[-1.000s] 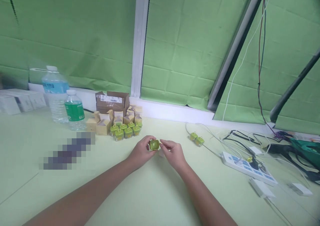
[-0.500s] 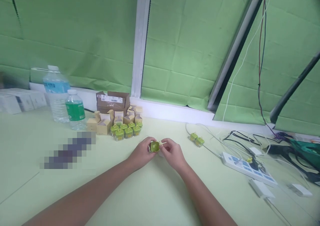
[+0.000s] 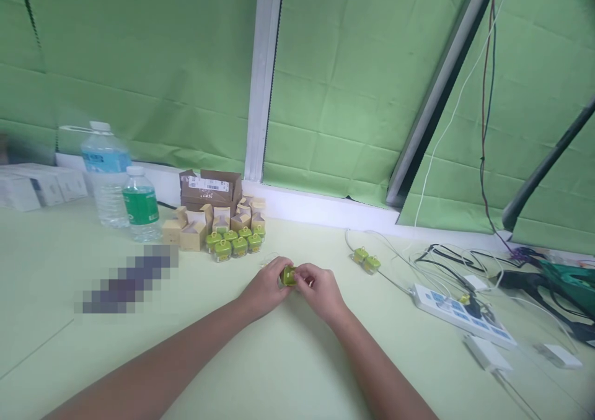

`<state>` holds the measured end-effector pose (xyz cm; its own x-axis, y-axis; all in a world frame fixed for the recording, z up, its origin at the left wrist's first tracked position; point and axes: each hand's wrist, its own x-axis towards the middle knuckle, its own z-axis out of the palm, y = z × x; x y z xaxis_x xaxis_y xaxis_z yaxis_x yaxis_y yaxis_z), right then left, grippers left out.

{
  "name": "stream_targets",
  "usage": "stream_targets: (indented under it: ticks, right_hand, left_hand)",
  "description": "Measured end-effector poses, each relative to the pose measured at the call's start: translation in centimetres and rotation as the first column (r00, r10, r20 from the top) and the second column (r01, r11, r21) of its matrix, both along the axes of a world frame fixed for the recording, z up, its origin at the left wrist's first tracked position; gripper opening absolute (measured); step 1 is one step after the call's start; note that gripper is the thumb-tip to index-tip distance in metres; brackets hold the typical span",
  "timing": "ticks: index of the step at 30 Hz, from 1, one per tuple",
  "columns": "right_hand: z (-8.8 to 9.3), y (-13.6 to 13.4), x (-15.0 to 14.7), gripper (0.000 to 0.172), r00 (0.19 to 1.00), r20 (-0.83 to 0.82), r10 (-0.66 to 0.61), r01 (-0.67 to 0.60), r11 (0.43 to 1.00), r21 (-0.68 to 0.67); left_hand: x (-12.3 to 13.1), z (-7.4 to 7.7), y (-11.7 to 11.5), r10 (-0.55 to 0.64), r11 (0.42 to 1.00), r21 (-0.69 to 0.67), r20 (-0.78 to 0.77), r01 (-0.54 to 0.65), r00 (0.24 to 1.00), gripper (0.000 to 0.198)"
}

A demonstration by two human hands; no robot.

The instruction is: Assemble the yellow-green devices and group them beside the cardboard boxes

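Observation:
A small square green lid sits between my two hands, its hollow side turned partly towards me. My left hand is closed on its left side, thumb and fingers around the edge. The fingertips of my right hand are pinched together at the lid's right side and cover part of the hollow; any small piece between them is hidden. Just behind my left fingers is a faint pale, thin thing too small to name. Several little clear boxes with green lids stand grouped beyond my left hand.
Opened small cartons and a brown cardboard box stand behind the group. Two bottles are at the left, near a blurred-out patch. At the right lie two more green-lidded boxes, a power strip, an adapter and tangled cables.
My right fingertips have moved slightly left and down, onto the lid's hollow. The light piece seen at them before is now hidden. A faint thin thing now shows behind my left fingers.

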<state>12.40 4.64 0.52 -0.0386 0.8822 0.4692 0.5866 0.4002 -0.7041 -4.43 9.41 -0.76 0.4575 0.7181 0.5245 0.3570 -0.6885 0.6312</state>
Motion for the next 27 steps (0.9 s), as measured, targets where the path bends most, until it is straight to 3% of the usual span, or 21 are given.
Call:
stream_targets:
  ticks: [12, 27]
  right_hand:
    - [-0.4, -0.1, -0.9, 0.014, 0.982, 0.119, -0.147, 0.152, 0.988, -0.036]
    - [-0.4, -0.3, -1.5, 0.013, 0.950, 0.202, -0.237, 0.249, 0.968, -0.033]
  left_hand:
    - [0.4, 0.0, -0.7, -0.056, 0.998, -0.043, -0.011, 0.055, 0.998, 0.026]
    - [0.3, 0.0, -0.8, -0.094, 0.995, 0.021, -0.042, 0.095, 0.995, 0.028]
